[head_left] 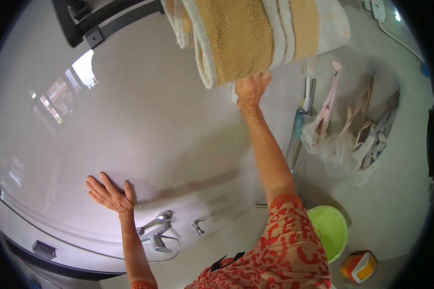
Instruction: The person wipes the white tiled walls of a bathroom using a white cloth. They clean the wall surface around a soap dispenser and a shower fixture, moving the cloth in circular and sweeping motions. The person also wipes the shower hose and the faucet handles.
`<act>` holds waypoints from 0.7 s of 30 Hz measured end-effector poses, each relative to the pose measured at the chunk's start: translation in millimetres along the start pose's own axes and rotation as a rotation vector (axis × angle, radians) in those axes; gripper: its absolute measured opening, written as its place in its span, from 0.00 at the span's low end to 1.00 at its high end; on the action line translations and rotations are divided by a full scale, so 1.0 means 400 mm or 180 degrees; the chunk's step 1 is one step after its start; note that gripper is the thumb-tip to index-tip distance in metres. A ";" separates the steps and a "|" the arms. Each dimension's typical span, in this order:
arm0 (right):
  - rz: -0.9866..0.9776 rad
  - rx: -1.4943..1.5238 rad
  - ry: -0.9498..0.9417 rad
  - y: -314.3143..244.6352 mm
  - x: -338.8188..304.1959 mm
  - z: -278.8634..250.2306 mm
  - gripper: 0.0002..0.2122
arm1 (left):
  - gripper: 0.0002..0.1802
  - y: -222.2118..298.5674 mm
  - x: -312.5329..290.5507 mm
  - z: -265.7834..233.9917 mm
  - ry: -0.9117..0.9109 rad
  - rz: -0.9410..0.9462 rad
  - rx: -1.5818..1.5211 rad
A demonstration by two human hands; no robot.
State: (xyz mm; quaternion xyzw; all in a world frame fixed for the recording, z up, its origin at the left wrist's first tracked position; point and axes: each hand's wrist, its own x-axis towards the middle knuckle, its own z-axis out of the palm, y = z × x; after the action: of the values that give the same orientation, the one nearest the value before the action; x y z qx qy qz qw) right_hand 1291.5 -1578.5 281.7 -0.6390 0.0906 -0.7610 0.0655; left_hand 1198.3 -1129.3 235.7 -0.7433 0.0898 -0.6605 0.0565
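My left hand (109, 193) lies on the glossy pale wall (130, 120), fingers spread, holding nothing. Raised higher, my right hand (252, 91) is up against the same wall, just beneath a folded tan-and-white striped towel (243, 36). The edge of a white cloth (235, 93) shows beside that hand, whose fingers are curled and partly hidden. Below and right of my left hand, a chrome mixer tap (158, 235) sticks out from the wall, with a small chrome tap (197, 228) beside it.
A dark metal rack (123, 20) is fixed at the top. Mesh bags and brushes (342, 139) hang from hooks on the right, beside a blue-handled pole (298, 124). A lime-green basin (330, 231) and an orange-and-white box (359, 267) stand low at the right.
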 end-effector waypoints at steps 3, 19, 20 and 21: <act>0.0534 -0.0204 0.0061 0.084 -0.015 0.010 0.14 | 0.39 -0.005 0.003 -0.005 0.0029 0.0036 0.0055; 0.3259 0.0261 -0.0449 0.172 -0.241 -0.049 0.23 | 0.40 0.001 0.005 -0.003 0.0070 0.0026 0.0086; 0.3054 0.0391 -0.0432 0.129 -0.218 -0.053 0.22 | 0.40 0.000 0.004 -0.004 0.0070 0.0024 0.0081; 0.2856 0.0528 -0.0420 0.075 -0.186 -0.063 0.22 | 0.39 -0.004 0.003 -0.005 0.0068 0.0028 0.0088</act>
State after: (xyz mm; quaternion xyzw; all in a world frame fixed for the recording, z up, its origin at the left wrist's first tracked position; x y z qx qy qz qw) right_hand 1279.2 -1590.5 199.4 -0.5764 0.2927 -0.6198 0.4450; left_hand 1196.5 -1127.8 237.4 -0.7350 0.0845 -0.6693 0.0688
